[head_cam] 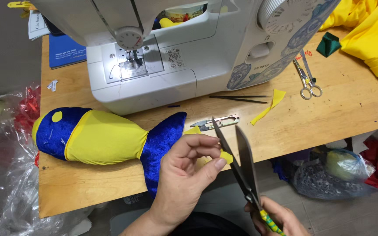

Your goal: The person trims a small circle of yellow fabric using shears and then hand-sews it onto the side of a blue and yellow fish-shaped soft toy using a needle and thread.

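Left hand: left hand [189,168] raised over the near table edge, thumb and fingers pinched on a small yellow fabric piece [226,156]
Right hand: right hand [278,218] low at the bottom of the view, closed around the striped handle of the large scissors [240,159]
Large scissors: blades parted in a narrow V, tips pointing up and away, the fabric piece lying against the left blade
Yellow fabric piece: mostly hidden behind the fingers; only a corner shows by the thumb
Stuffed fish toy: stuffed fish toy [106,137] of blue velvet and yellow cloth, lying on its side on the wooden table [342,109], head to the left, tail just behind the left hand
Sewing machine: white sewing machine [176,52] at the back of the table, just behind the toy
Thread snips: thread snips [217,123] on the table beyond the scissor tips
Yellow strip: yellow strip [268,107] of cloth lying right of the snips
Small scissors: small scissors [307,81] further right, near the machine's base
Yellow cloth: yellow cloth [372,30] heaped at the far right corner
Plastic bag: clear plastic bag [9,166] hanging left of the table
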